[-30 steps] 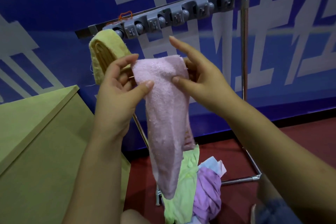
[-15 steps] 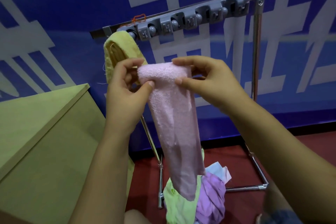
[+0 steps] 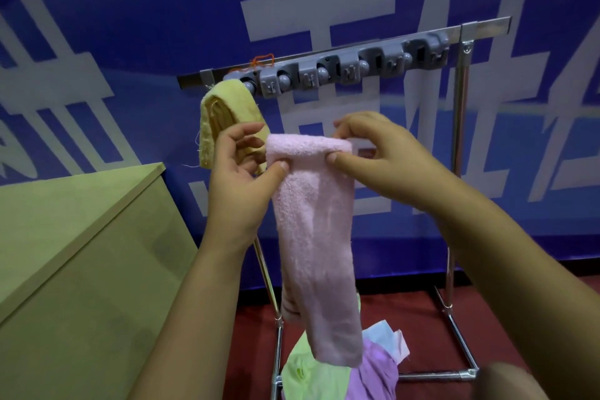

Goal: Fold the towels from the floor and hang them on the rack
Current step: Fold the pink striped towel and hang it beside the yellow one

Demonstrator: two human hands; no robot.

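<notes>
The fingers of the left hand are clamped on the left top corner of a folded pink towel, and the right corner is pinched by the right hand. The towel is held hanging in front of the rack, below its grey clips. A yellow towel is hung at the bar's left end. More towels are heaped on the floor beneath. A wooden box is seen at the left.

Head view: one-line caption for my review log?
Both hands, left hand and right hand, hold a folded pink towel before the rack.
</notes>
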